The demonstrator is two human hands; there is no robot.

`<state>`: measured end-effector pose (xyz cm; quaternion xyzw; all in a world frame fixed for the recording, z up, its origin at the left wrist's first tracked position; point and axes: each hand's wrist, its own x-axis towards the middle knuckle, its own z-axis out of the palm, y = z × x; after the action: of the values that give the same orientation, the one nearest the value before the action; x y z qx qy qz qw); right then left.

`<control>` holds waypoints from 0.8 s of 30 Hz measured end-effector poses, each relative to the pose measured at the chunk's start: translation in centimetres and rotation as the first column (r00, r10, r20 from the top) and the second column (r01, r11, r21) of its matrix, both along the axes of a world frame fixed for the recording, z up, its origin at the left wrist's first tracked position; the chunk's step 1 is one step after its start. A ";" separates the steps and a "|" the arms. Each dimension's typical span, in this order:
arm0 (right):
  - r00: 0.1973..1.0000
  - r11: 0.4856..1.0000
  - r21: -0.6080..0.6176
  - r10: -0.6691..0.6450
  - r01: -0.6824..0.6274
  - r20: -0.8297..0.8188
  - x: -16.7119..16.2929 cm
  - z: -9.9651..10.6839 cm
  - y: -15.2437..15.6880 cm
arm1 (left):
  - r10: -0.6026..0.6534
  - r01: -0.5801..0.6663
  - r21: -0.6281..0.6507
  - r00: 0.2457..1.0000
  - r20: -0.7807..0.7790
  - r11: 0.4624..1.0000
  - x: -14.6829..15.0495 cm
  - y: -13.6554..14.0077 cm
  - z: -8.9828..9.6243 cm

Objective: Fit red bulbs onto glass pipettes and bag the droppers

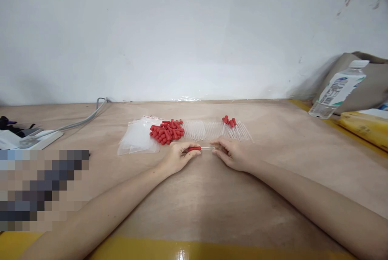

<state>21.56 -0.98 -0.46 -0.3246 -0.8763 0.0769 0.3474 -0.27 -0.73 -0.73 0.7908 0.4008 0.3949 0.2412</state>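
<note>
Left hand (177,157): forearm flat on the table (212,195), fingers pinched on a red rubber bulb (194,148). Right hand (232,154): knuckles up, fingertips closed on a clear glass tube (207,148) joined to that bulb, low over the table, near the bulb pile (166,131).

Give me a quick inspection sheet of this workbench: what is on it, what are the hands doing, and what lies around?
Surface: tan table with a yellow front edge.
Job's things: a clear tube with a red cap, held between both hands; a pile of red caps; a row of clear tubes; a few capped tubes.
Clutter: clear bags left of the pile; a plastic bottle and a yellow package at the right.
Hands: left hand pinches the cap end, right hand the bare end.
Cables: a grey cable at the far left.
Surroundings: white wall.
</note>
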 end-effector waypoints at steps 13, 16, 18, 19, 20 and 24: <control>0.998 0.970 0.243 0.000 -0.016 0.067 -0.7 -1.3 -0.3 | -0.119 0.117 0.119 0.993 0.008 0.986 -0.3 -0.7 -0.2; 0.994 0.995 0.095 -0.032 0.023 0.102 -1.0 -0.8 -0.7 | -0.114 0.118 0.159 0.993 -0.036 0.980 -0.4 -0.6 -0.4; 0.990 0.998 -0.027 -0.050 0.054 0.132 -1.1 -0.4 -0.8 | -0.118 0.130 0.181 0.990 -0.077 0.975 -0.4 -0.6 -0.5; 0.988 0.994 -0.090 -0.053 0.067 0.147 -1.2 -0.2 -0.8 | -0.114 0.130 0.193 0.989 -0.092 0.972 -0.4 -0.6 -0.5; 0.986 0.986 -0.148 -0.053 0.077 0.157 -1.3 0.0 -0.8 | -0.108 0.127 0.205 0.989 -0.101 0.971 -0.4 -0.5 -0.5; 0.987 0.961 -0.271 -0.005 0.050 0.164 -1.4 0.8 -0.5 | -0.057 0.079 0.265 0.994 -0.089 0.961 -0.1 -0.2 -0.3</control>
<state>20.17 -1.45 0.34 -0.3868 -0.8779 0.1663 0.2280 -0.38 -0.93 -1.02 0.8447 0.3254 0.4049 0.1290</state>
